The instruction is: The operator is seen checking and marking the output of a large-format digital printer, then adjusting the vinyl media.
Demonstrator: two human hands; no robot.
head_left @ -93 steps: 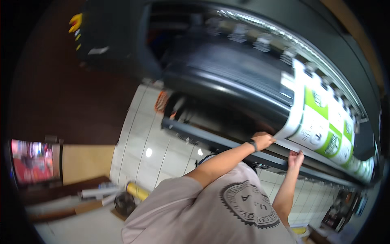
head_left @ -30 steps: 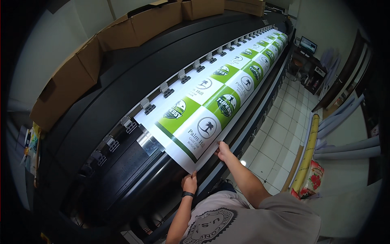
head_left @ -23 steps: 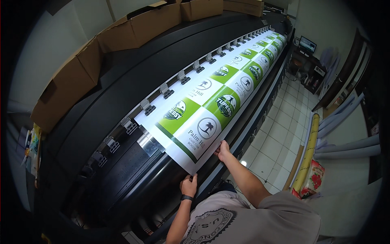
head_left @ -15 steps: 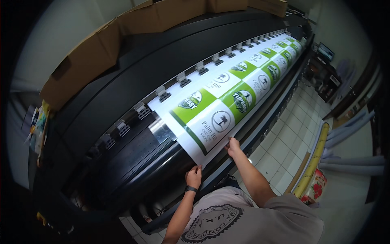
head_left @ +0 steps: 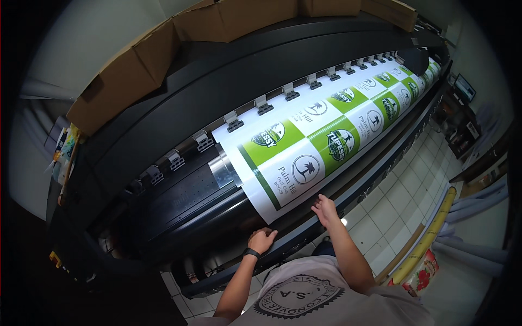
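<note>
Printed sheet (head_left: 342, 117) near both hands
Left hand (head_left: 262, 241) curls its fingers, hold unclear; right hand (head_left: 325, 211) has loosely parted fingers. Even handling by the white margin (head_left: 258, 195) looks safest.

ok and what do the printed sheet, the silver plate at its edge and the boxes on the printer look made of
Printed sheet: vinyl or coated paper, I can't tell which; flexible, slightly glossy, as it bends over the large-format printer and shows sheen.
Silver plate: probably polished metal, given its bright streaky reflections.
Boxes: seemingly cardboard, matte, from their brown walls and creases.
</note>
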